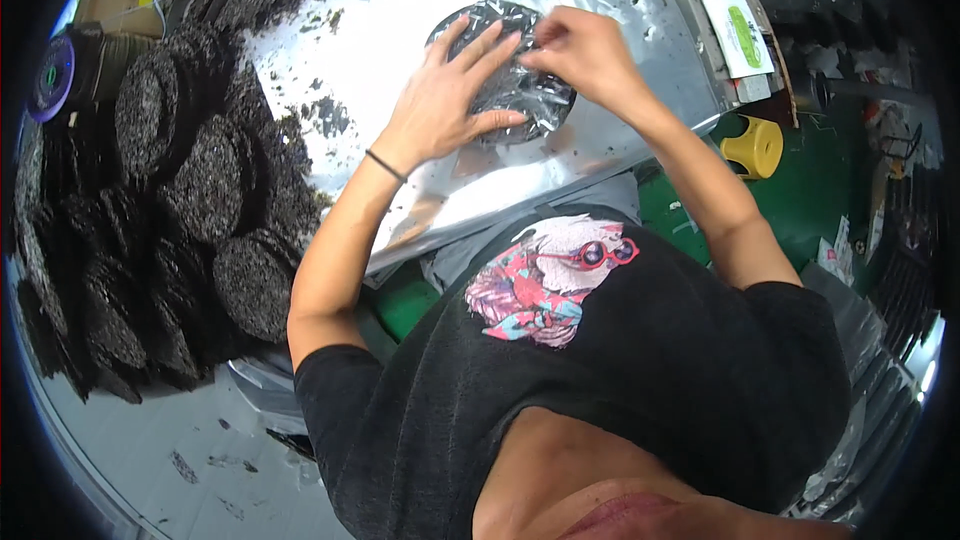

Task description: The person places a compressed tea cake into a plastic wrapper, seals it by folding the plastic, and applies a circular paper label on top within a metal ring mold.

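A round, dark disc in clear plastic wrap [520, 100] lies flat on the shiny metal tabletop in front of me. My left hand [450, 95] rests on its left part, fingers spread and palm down. At the disc's upper right, my right hand [585, 50] has its fingers bent together in a pinch on the clear film. The exact fold between those fingertips is too small to make out. Stacks of similar dark, rough discs, which look like dried seaweed [215, 180], stand at the left, unwrapped.
Dark crumbs [325, 115] are scattered over the left of the metal table [610, 155]. White strips with green printed shapes [735, 15] lie along its right edge. A yellow stool [755, 145] stands on the green floor [800, 200]. A purple-rimmed round object [52, 78] is at the far left.
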`<action>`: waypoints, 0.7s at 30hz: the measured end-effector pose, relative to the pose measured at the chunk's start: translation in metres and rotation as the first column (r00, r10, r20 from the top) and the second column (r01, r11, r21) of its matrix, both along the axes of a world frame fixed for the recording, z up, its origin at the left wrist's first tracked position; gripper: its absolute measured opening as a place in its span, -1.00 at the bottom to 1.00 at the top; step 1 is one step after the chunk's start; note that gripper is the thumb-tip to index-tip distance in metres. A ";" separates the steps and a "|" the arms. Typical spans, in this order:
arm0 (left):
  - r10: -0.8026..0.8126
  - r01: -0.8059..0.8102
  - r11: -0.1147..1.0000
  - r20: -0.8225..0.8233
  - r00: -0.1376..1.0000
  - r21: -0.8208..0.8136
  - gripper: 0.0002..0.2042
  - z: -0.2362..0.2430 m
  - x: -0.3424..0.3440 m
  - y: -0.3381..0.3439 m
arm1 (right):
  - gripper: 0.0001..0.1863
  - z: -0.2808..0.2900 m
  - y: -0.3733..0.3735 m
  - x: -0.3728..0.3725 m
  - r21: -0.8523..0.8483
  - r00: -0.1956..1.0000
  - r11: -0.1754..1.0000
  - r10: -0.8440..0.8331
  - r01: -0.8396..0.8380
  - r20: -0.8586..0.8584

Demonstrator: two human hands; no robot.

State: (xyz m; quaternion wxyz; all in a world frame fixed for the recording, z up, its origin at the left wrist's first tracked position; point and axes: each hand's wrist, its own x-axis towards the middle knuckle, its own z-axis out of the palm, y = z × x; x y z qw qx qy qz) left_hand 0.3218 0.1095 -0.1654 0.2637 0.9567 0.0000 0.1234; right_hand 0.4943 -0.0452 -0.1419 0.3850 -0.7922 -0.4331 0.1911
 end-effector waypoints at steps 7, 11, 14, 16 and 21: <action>0.123 -0.130 0.985 0.068 0.990 0.113 -0.59 0.001 0.015 -0.025 | -0.90 -0.014 -0.031 -0.028 0.307 1.000 0.951 -0.017 0.020 -0.011; 0.145 -0.150 0.980 0.050 0.988 0.128 -0.67 0.009 0.014 -0.033 | -0.56 -0.024 -0.149 0.138 0.353 0.594 0.658 -0.753 0.665 0.284; 0.184 -0.183 0.979 0.000 0.983 0.093 -0.69 0.010 0.017 -0.038 | -0.32 -0.075 -0.253 0.252 -0.167 0.695 0.772 -0.428 0.614 0.578; 0.181 -0.181 0.979 0.003 0.983 0.098 -0.65 0.007 0.021 -0.040 | -0.36 -0.098 -0.260 0.254 -0.102 0.650 0.859 -0.297 0.502 0.700; 0.205 -0.203 0.976 -0.014 0.979 0.083 -0.63 0.003 0.018 -0.039 | -0.60 -0.155 -0.238 0.249 0.133 0.359 0.824 -0.378 0.551 0.854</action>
